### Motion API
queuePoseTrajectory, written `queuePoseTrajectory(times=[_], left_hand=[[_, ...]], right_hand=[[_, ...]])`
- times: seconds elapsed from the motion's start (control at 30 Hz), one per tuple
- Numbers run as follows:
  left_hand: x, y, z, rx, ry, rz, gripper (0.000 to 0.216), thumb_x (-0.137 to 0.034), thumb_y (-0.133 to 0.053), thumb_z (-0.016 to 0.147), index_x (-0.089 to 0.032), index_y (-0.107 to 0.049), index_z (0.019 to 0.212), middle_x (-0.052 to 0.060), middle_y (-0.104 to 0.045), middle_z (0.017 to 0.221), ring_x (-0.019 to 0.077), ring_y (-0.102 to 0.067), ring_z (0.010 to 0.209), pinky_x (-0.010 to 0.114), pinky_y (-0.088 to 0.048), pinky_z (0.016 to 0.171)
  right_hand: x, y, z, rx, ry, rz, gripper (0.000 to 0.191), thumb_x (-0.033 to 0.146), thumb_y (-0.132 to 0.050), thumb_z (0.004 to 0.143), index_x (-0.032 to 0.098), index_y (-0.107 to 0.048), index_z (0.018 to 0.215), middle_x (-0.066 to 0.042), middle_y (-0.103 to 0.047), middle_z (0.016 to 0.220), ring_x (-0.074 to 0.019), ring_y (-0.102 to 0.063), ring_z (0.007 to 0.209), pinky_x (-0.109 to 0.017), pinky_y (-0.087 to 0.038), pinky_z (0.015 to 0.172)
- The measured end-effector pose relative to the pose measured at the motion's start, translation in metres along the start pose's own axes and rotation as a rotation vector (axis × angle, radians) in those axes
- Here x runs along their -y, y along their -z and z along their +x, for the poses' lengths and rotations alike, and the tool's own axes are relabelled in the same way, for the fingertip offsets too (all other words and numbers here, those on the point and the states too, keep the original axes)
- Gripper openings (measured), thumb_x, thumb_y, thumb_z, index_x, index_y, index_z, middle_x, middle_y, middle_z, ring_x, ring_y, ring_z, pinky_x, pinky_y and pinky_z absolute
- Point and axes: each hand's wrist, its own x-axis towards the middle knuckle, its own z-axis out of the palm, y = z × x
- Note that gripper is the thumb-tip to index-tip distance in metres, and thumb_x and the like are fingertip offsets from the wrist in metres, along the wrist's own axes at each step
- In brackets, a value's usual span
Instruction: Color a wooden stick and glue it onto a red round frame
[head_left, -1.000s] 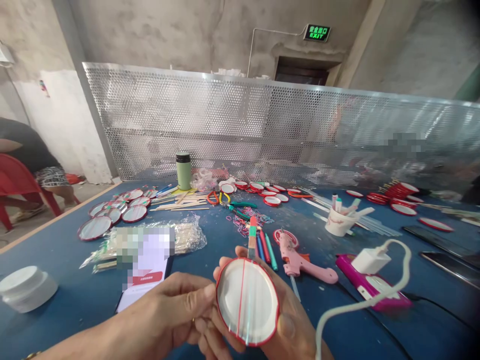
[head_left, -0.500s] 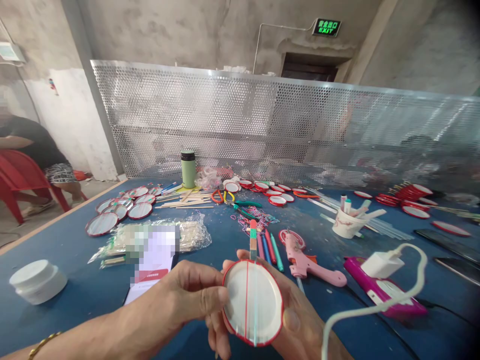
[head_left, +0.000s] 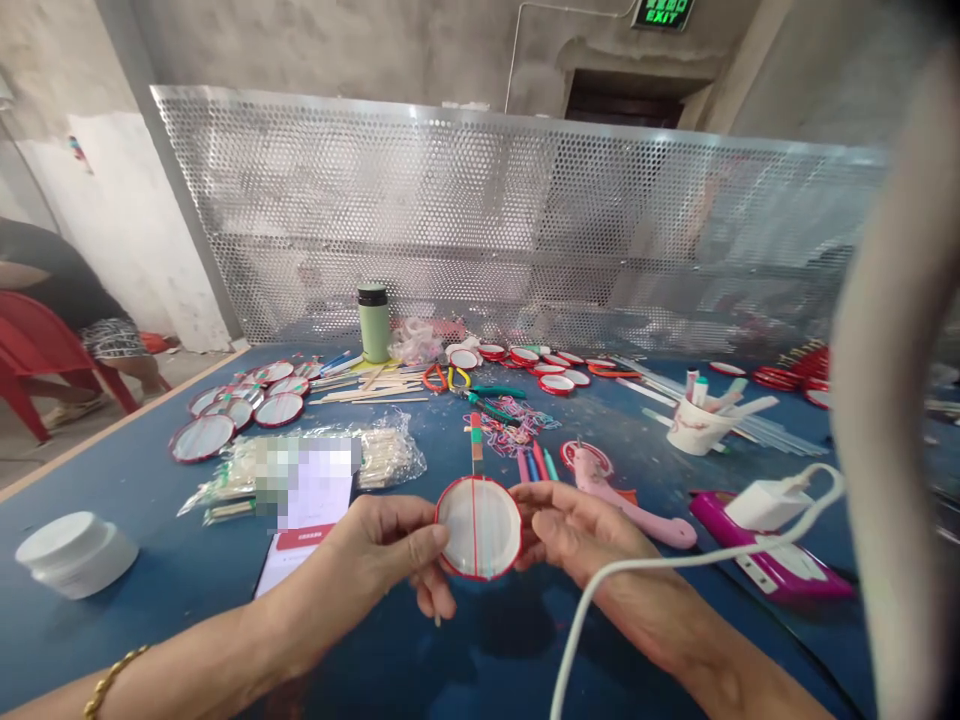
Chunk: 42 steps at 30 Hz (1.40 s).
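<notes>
A round red-rimmed lid [head_left: 491, 530] with a whitish face is held upright above the table. A red line and a pale strip run down its face, and a short stick [head_left: 476, 445] with red, green and tan bands rises from its top. My left hand [head_left: 409, 545] is closed on the left edge, thumb on the front; a thin stick tip pokes out below its fingers. Curled at the right edge, my right hand [head_left: 566, 530] has fingertips against or behind the rim, its thumb off the face. Behind the lid lie several coloured pens [head_left: 536, 462] and a pink glue gun [head_left: 600, 485].
Red-rimmed lids [head_left: 202, 438] lie in groups left and right. A white cable [head_left: 600, 580] crosses before my right forearm from a purple power strip [head_left: 772, 560]. Also here are a phone [head_left: 315, 490], white jar [head_left: 75, 555], paper cup [head_left: 694, 428], pliers [head_left: 495, 408] and green bottle [head_left: 373, 325].
The lid has moved away from me, slightly up and left. My right hand has shifted from behind it to its right edge, the thumb leaving the rim. A blurred pale cable now crosses the right side.
</notes>
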Motion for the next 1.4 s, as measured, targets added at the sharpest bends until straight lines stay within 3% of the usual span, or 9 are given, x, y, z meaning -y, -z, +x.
queuePoseTrajectory(times=[0.17,0.37,0.57,0.77,0.97,1.4], left_hand=[[0.009,-0.001,0.003,0.009,0.059,-0.033,0.040,-0.053,-0.069,0.085,-0.014,-0.063,0.081,0.008,-0.075,0.068,0.0135,-0.068,0.060,0.024,-0.051,0.061],[0.020,-0.004,0.003,0.052,0.129,-0.084,0.044,-0.055,-0.075,0.078,-0.013,-0.062,0.081,0.004,-0.072,0.066,0.0128,-0.068,0.057,0.023,-0.052,0.059],[0.052,0.000,0.012,0.136,0.099,-0.144,0.038,-0.051,-0.073,0.083,-0.014,-0.062,0.083,0.003,-0.071,0.064,0.0110,-0.068,0.054,0.019,-0.048,0.052],[0.055,-0.001,0.011,0.129,0.094,-0.127,0.041,-0.053,-0.072,0.083,-0.013,-0.063,0.084,0.003,-0.071,0.063,0.0116,-0.068,0.055,0.020,-0.049,0.054],[0.061,0.000,0.009,0.142,0.080,-0.111,0.035,-0.048,-0.069,0.087,-0.014,-0.063,0.088,0.002,-0.071,0.065,0.0127,-0.070,0.059,0.020,-0.050,0.057],[0.041,-0.006,0.003,0.121,0.100,0.028,0.038,-0.052,-0.068,0.084,-0.014,-0.061,0.084,0.002,-0.067,0.060,0.0124,-0.066,0.055,0.020,-0.048,0.054]], right_hand=[[0.003,0.000,0.013,-0.060,0.116,-0.142,0.050,0.061,-0.053,0.096,0.018,-0.054,0.122,-0.010,-0.069,0.104,-0.0205,-0.070,0.083,-0.038,-0.056,0.075],[-0.002,-0.004,0.032,-0.305,0.346,-0.337,0.041,0.060,-0.050,0.097,0.021,-0.056,0.107,0.000,-0.061,0.076,-0.0109,-0.057,0.055,-0.025,-0.046,0.049],[0.004,-0.003,0.038,-0.391,0.472,-0.491,0.032,0.051,-0.050,0.099,0.022,-0.059,0.109,-0.001,-0.064,0.083,-0.0101,-0.056,0.055,-0.026,-0.047,0.051],[0.016,-0.013,0.043,-0.320,0.373,-0.352,0.044,0.059,-0.058,0.091,0.018,-0.067,0.100,-0.008,-0.070,0.091,-0.0164,-0.065,0.072,-0.031,-0.054,0.064],[0.013,-0.018,0.042,-0.203,0.153,-0.229,0.059,0.071,-0.060,0.084,0.013,-0.070,0.091,-0.009,-0.071,0.084,-0.0164,-0.066,0.068,-0.031,-0.052,0.062],[0.007,-0.016,0.040,-0.128,0.061,-0.132,0.073,0.082,-0.051,0.082,0.013,-0.071,0.093,-0.008,-0.069,0.075,-0.0185,-0.066,0.070,-0.033,-0.053,0.065]])
